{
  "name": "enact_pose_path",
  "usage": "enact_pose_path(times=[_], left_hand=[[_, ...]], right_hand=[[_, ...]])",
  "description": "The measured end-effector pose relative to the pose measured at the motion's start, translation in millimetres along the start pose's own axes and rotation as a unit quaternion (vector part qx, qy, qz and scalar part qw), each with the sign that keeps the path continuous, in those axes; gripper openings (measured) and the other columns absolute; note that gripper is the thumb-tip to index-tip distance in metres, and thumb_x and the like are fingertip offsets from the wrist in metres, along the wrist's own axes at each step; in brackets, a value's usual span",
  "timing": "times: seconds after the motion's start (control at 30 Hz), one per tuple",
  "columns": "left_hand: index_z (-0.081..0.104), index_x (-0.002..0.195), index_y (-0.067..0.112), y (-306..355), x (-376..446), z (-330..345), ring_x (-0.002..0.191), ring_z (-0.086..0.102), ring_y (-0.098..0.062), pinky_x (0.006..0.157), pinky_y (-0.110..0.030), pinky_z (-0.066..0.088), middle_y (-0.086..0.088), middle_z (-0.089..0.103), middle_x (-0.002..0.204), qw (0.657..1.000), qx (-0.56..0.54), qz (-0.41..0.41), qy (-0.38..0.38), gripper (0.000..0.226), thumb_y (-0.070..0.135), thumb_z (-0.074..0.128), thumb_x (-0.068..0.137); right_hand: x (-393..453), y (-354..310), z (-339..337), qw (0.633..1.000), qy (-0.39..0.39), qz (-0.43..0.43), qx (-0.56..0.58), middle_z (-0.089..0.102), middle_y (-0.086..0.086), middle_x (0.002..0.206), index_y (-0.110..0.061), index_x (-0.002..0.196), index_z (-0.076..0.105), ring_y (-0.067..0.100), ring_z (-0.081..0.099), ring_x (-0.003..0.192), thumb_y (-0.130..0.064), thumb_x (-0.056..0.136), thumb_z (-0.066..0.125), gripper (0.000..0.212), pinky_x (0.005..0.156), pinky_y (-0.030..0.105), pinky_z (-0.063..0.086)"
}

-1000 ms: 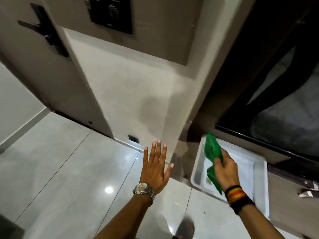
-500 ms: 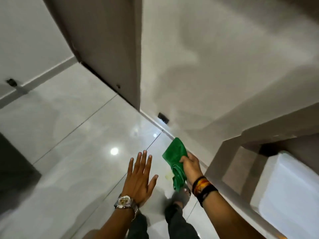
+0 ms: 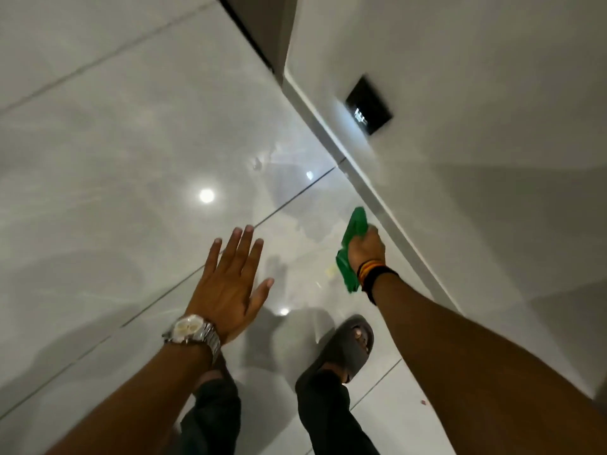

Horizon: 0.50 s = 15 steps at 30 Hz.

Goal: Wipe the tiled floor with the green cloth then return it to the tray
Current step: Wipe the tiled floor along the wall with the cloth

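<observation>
Right hand [image 3: 365,249]: closed in a fist round the green cloth [image 3: 350,251], knuckles up, held out over the floor close to the wall on the right. Can't tell if the cloth actually touches the tiles or just hangs above them.

Green cloth: bunched up in that fist, one end poking out past the fingers toward the far side, the other end dangling down on the near side by the wrist. Pretty bright against all the grey.

Left hand [image 3: 230,285]: wide open, palm down, fingers spread and pointing away, holding nothing. Hovering over the floor left of the cloth hand, well apart from it.

Watch [image 3: 193,331]: chunky silver metal one with a pale face, on the left wrist.

Wristbands [image 3: 374,274]: stacked on the right wrist, black plus orange and yellowish stripes.

Tiled floor [image 3: 115,165]: big glossy pale grey tiles with thin dark grout lines running diagonally. Super shiny, a couple of round light reflections on it, plus a dim mirror image of the arms.

Small yellowish spot [image 3: 329,271]: on the tile just left of the cloth, too small and blurry to say what it is.

Wall [image 3: 476,133]: plain light grey, right side, meets the floor along a pale skirting strip.

Dark plate [image 3: 368,106]: little black rectangle set low in the wall, far right.

Foot [image 3: 349,344]: in a dark slide sandal, toes showing, planted on the tiles below the right arm. Dark trouser legs at the near edge.
</observation>
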State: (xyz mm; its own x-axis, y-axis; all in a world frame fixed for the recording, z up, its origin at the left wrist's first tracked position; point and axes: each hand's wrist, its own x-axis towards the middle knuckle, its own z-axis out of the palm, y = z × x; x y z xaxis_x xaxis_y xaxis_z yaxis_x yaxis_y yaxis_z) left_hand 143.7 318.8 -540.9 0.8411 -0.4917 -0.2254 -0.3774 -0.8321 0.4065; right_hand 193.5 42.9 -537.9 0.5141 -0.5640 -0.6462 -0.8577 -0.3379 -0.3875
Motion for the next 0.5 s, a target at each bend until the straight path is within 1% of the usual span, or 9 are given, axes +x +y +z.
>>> enact_pose_path(times=[0.07,0.1,0.13,0.2,0.23,0.3,0.37,0.43,0.5], left_hand=[[0.023,0.169,0.006,-12,26,37,0.166,0.011,-0.035,0.133,-0.048,-0.002,-0.018,0.013,0.179,1.0,-0.01,0.003,-0.01,0.078,0.055,0.024,0.109],[0.024,0.168,0.005,-19,41,56,0.166,0.011,-0.036,0.133,-0.049,-0.001,-0.019,0.013,0.179,1.0,-0.013,0.006,-0.014,0.078,0.055,0.025,0.108],[0.025,0.168,0.005,-25,55,73,0.165,0.012,-0.036,0.134,-0.05,0.0,-0.019,0.015,0.178,1.0,-0.014,0.009,-0.017,0.078,0.055,0.025,0.107],[0.03,0.166,0.002,-40,83,103,0.165,0.015,-0.039,0.134,-0.056,0.007,-0.022,0.019,0.177,0.999,-0.011,0.023,-0.027,0.08,0.055,0.024,0.106],[0.031,0.166,0.002,-48,95,114,0.165,0.016,-0.04,0.134,-0.058,0.01,-0.023,0.02,0.177,0.999,-0.005,0.025,-0.03,0.081,0.055,0.023,0.106],[0.03,0.167,0.002,-67,118,139,0.165,0.015,-0.04,0.134,-0.059,0.012,-0.023,0.019,0.177,0.999,0.003,0.016,-0.029,0.082,0.056,0.021,0.105],[0.028,0.167,0.003,-86,140,159,0.165,0.014,-0.04,0.134,-0.059,0.012,-0.024,0.017,0.177,1.0,0.006,-0.003,-0.007,0.083,0.056,0.021,0.104],[0.026,0.167,0.001,-105,163,175,0.165,0.014,-0.041,0.133,-0.059,0.01,-0.025,0.017,0.177,1.0,0.012,-0.011,0.013,0.084,0.057,0.022,0.104],[0.022,0.168,0.0,-128,187,187,0.165,0.012,-0.042,0.133,-0.057,0.006,-0.025,0.015,0.178,0.999,0.026,-0.011,0.025,0.087,0.058,0.023,0.104]], right_hand=[[43,20,31,0.991,0.01,-0.087,-0.103,0.031,0.014,0.164,-0.006,0.159,0.023,0.03,0.03,0.152,-0.006,0.102,0.038,0.059,0.123,0.038,0.028],[62,32,49,0.977,-0.005,-0.123,-0.172,0.019,0.015,0.169,-0.006,0.161,0.016,0.032,0.018,0.157,-0.005,0.101,0.04,0.065,0.127,0.045,0.02],[78,44,67,0.957,-0.029,-0.154,-0.246,0.012,0.015,0.171,-0.006,0.162,0.011,0.034,0.011,0.159,-0.008,0.101,0.042,0.069,0.128,0.049,0.015],[101,67,98,0.905,-0.069,-0.21,-0.364,0.006,0.013,0.172,-0.007,0.162,0.005,0.035,0.005,0.159,-0.021,0.102,0.044,0.073,0.127,0.055,0.015],[106,74,109,0.886,-0.063,-0.237,-0.394,0.004,0.013,0.173,-0.008,0.163,0.005,0.035,0.004,0.159,-0.029,0.102,0.044,0.075,0.127,0.057,0.014],[121,81,128,0.867,-0.003,-0.295,-0.402,0.006,0.015,0.172,-0.008,0.163,0.007,0.035,0.006,0.159,-0.04,0.103,0.037,0.074,0.128,0.055,0.012],[143,81,144,0.855,0.04,-0.336,-0.394,0.012,0.016,0.171,-0.006,0.162,0.011,0.036,0.011,0.159,-0.044,0.104,0.03,0.072,0.128,0.053,0.015],[169,83,153,0.848,0.026,-0.35,-0.397,0.015,0.015,0.171,-0.006,0.162,0.012,0.035,0.015,0.158,-0.044,0.105,0.03,0.07,0.127,0.054,0.018],[189,94,157,0.839,0.021,-0.366,-0.401,0.015,0.013,0.171,-0.008,0.162,0.013,0.032,0.014,0.159,-0.04,0.105,0.032,0.069,0.128,0.053,0.017]])
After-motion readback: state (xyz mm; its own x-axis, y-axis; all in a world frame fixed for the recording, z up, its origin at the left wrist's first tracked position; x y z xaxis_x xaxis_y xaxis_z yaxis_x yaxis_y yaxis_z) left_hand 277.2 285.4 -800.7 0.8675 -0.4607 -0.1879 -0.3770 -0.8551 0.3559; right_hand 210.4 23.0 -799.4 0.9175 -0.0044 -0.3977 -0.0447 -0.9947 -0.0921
